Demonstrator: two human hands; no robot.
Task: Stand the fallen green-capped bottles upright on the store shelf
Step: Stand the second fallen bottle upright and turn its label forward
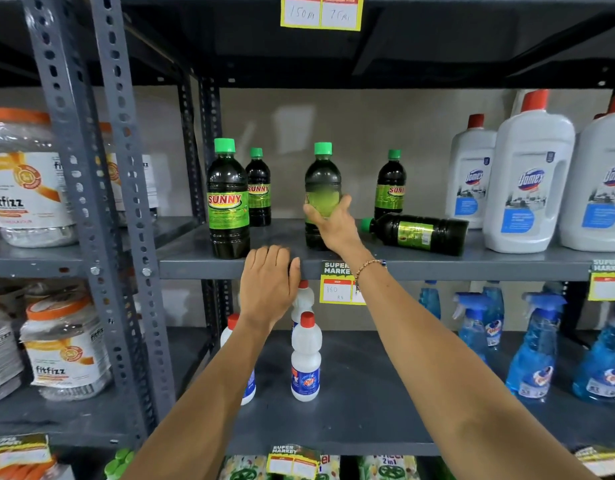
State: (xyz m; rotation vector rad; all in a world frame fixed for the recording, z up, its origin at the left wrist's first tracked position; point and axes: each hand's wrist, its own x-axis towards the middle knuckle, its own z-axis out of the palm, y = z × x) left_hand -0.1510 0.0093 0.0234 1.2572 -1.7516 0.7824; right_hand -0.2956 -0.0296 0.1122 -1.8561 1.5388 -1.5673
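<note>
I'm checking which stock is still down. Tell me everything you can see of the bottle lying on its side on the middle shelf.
The fallen bottle is dark, glossy plastic holding a near-black liquid, with a green cap pointing left and a green-yellow label around its middle. It lies on the grey shelf, base toward the white Domex jugs, in front of an upright green-capped bottle. No hand touches it; the right hand grips a neighbouring upright bottle just left of its cap.

Open grey metal shelf (pixel 385 263) floor lies between the upright dark green-capped bottle at ten o'clock (pixel 228 202) and the middle upright bottle (pixel 321 188). A fallen dark bottle (pixel 420 233) blocks three o'clock, just beside white red-capped jugs (pixel 527 181).
</note>
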